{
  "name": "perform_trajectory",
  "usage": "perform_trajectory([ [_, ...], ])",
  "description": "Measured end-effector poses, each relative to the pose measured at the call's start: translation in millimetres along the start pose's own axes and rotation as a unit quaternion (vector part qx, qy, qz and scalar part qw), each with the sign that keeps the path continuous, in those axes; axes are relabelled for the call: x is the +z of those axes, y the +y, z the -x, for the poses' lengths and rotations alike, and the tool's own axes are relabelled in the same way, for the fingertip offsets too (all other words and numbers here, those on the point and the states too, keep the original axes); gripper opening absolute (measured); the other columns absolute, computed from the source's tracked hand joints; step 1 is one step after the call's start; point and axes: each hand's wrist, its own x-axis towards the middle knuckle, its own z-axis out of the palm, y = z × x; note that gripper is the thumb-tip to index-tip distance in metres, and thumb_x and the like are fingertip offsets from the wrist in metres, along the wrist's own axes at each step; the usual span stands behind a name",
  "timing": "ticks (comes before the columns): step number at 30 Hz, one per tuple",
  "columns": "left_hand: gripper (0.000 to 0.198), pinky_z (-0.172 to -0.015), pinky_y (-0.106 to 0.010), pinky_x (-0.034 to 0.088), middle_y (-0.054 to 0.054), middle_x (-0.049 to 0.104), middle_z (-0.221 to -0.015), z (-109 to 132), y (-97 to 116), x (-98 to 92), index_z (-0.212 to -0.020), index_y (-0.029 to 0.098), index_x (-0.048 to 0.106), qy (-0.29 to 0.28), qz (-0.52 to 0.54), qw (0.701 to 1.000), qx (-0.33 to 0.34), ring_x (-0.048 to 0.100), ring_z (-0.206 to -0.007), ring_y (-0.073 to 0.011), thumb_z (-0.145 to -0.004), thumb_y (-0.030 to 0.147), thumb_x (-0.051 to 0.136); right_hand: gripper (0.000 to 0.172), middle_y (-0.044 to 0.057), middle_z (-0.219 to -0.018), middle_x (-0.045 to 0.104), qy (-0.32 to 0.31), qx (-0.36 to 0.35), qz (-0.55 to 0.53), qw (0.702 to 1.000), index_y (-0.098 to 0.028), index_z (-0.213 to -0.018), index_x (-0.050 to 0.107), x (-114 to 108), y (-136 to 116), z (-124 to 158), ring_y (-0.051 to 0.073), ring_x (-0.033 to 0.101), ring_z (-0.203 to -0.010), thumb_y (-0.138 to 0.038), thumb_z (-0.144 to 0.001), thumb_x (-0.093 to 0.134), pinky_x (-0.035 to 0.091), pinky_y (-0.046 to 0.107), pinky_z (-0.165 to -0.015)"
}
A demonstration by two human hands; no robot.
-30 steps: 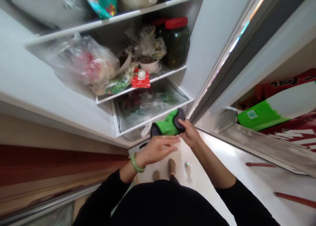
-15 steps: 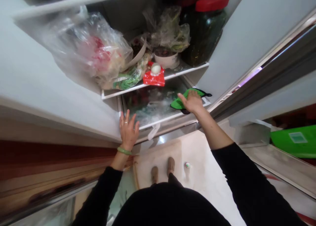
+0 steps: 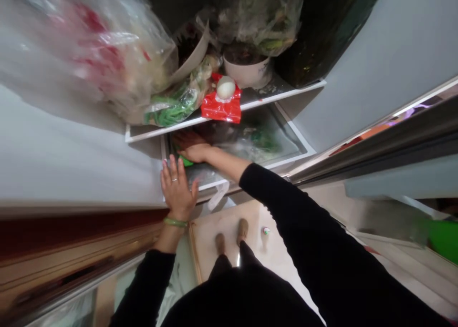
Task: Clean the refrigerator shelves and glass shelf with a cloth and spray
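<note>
I look down into an open fridge. My left hand [image 3: 176,189] lies flat with fingers spread on the front left corner of the clear drawer cover [image 3: 286,143]; a ring and a green bangle [image 3: 175,221] show on it. My right hand [image 3: 195,151] reaches across to the cover's left end and presses down on a green cloth [image 3: 185,161], of which only a small edge shows beneath the fingers. The shelf [image 3: 257,98] just above holds a red packet [image 3: 218,108] with a white egg [image 3: 226,86] on it.
On the shelf stand a white bowl [image 3: 246,72], bagged green beans [image 3: 168,112], a large clear bag [image 3: 100,65] and a dark jar [image 3: 322,36]. The open fridge door [image 3: 404,141] stands at right. My feet [image 3: 231,239] are on the pale floor below.
My right hand has slid the green cloth from the right end of the drawer cover to its left end. The left hand stays on the front corner. The view moved closer.
</note>
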Motion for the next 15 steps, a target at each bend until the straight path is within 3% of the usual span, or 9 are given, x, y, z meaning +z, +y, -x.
perform_trajectory([
  [2, 0.094, -0.135, -0.057, 0.008, -0.021, 0.023, -0.178, 0, 1, -1.0, -0.169, 0.008, 0.033, -0.002, 0.001, 1.000, 0.001, 0.008, -0.169, -0.0394, -0.101, 0.073, 0.042, 0.047, -0.002, -0.161, 0.056, -0.039, -0.091, 0.074, 0.992, -0.018, -0.143, 0.066, 19, 8, 34, 0.019, 0.035, -0.161, -0.023, -0.097, 0.068, 0.021, 0.031, -0.132],
  [4, 0.102, -0.135, -0.057, 0.008, -0.023, 0.022, -0.178, -1, 1, -2.1, -0.168, 0.005, 0.033, -0.010, 0.002, 1.000, 0.009, 0.008, -0.168, -0.0406, -0.099, 0.079, 0.039, 0.054, 0.006, -0.169, 0.044, -0.048, -0.157, 0.224, 0.961, -0.016, -0.153, 0.060, 7, 29, 75, 0.025, 0.029, -0.164, -0.024, -0.100, 0.066, 0.016, 0.041, -0.136],
  [5, 0.104, -0.135, -0.057, 0.008, -0.024, 0.022, -0.178, -1, 1, -2.6, -0.168, 0.004, 0.033, -0.015, 0.002, 1.000, 0.012, 0.008, -0.168, -0.0411, -0.098, 0.080, 0.038, 0.054, 0.009, -0.171, 0.038, -0.025, -0.149, 0.284, 0.947, -0.016, -0.155, 0.058, -9, 43, 94, 0.028, 0.029, -0.164, -0.025, -0.102, 0.064, 0.017, 0.045, -0.136],
  [8, 0.101, -0.136, -0.058, 0.009, -0.023, 0.023, -0.177, -2, 1, -3.9, -0.168, 0.002, 0.034, -0.025, -0.005, 1.000, 0.014, 0.009, -0.168, -0.0417, -0.101, 0.077, 0.033, 0.053, 0.012, -0.176, 0.028, 0.087, -0.040, 0.403, 0.910, -0.019, -0.159, 0.055, -82, 84, 144, 0.034, 0.026, -0.165, -0.033, -0.108, 0.050, 0.022, 0.056, -0.135],
  [11, 0.096, -0.136, -0.057, 0.012, -0.020, 0.024, -0.178, -2, 2, -5.0, -0.167, 0.003, 0.034, -0.032, -0.019, 0.999, 0.014, 0.012, -0.168, -0.0419, -0.103, 0.074, 0.032, 0.058, 0.014, -0.174, 0.035, 0.140, 0.091, 0.451, 0.877, -0.016, -0.160, 0.053, -149, 104, 171, 0.037, 0.029, -0.164, -0.037, -0.107, 0.049, 0.029, 0.059, -0.131],
  [13, 0.095, -0.136, -0.057, 0.013, -0.019, 0.024, -0.178, -1, 2, -5.1, -0.167, 0.003, 0.035, -0.029, -0.018, 0.999, 0.014, 0.013, -0.167, -0.0420, -0.103, 0.073, 0.032, 0.062, 0.020, -0.166, 0.048, 0.169, 0.167, 0.450, 0.861, -0.010, -0.160, 0.051, -168, 108, 175, 0.039, 0.044, -0.156, -0.041, -0.106, 0.047, 0.040, 0.056, -0.126],
  [15, 0.095, -0.136, -0.058, 0.013, -0.019, 0.024, -0.178, 0, 1, -4.1, -0.168, 0.004, 0.035, -0.022, -0.008, 1.000, 0.014, 0.014, -0.167, -0.0418, -0.103, 0.073, 0.032, 0.070, 0.025, -0.161, 0.053, 0.215, 0.193, 0.456, 0.842, -0.002, -0.161, 0.046, -169, 111, 167, 0.040, 0.050, -0.152, -0.045, -0.107, 0.040, 0.043, 0.054, -0.123],
])
